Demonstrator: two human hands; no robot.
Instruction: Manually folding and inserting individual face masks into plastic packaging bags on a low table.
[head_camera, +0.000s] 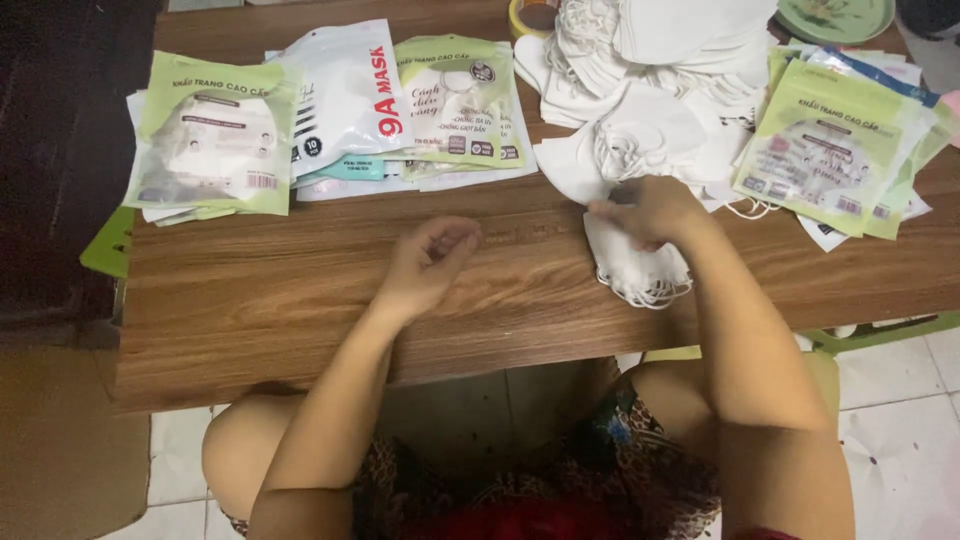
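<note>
Two bare hands are over a wooden table. The right hand rests on a small stack of white face masks; its fingers are bent and pressed down on the top mask, and the fingertips seem to pinch its upper edge, though the view from behind the knuckles is not clear enough to be sure. The stack lies directly under this hand and reaches out below it toward the person, with the thin ear loops hanging at the near side.

The left hand is well apart from the right hand and holds nothing. Its fingers are loosely curled toward the palm, not spread, and it hovers just above the bare wood or touches it lightly.

Beyond the right hand there is a large loose pile of white masks, touching the small stack. To the outer side of the right hand lies a pile of green printed mask packets. Beyond the left hand lie more packets, green and white, and further to its outer side another green packet sits on the table edge. A roll of tape and a green plate stand at the far edge.
</note>
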